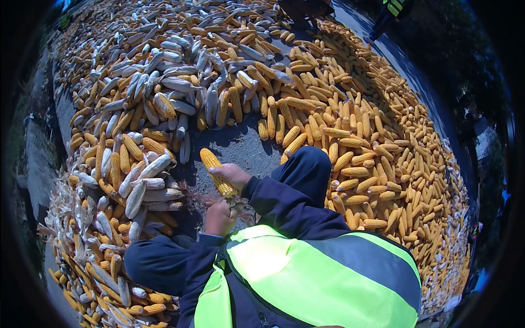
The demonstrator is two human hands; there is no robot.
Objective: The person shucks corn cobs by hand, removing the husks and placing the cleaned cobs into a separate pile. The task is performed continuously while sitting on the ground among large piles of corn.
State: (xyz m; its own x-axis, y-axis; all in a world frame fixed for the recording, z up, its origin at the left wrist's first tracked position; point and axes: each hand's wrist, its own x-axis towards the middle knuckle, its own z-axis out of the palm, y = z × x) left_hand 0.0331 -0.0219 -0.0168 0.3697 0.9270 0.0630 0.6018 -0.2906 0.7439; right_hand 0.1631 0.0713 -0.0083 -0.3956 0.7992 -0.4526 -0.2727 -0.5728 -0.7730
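Note:
My right hand (232, 176) is closed around a husked yellow ear of corn (211, 160), whose far end points up and to the left. Just below the cob's near end is my left hand (220, 217), its fingers curled at the greenish stalk end (233, 201) with pale husk remnants. What exactly those fingers pinch is partly hidden. Reddish corn silk (190, 197) lies scattered on the asphalt beside both hands.
Unhusked and part-husked ears (139, 192) are heaped at left and ahead. A large pile of husked ears (357, 172) spreads at right. Grey asphalt (246, 143) shows between them. At the top right stands a person in a hi-vis vest (394, 6); another dark figure (305, 10) is at the top.

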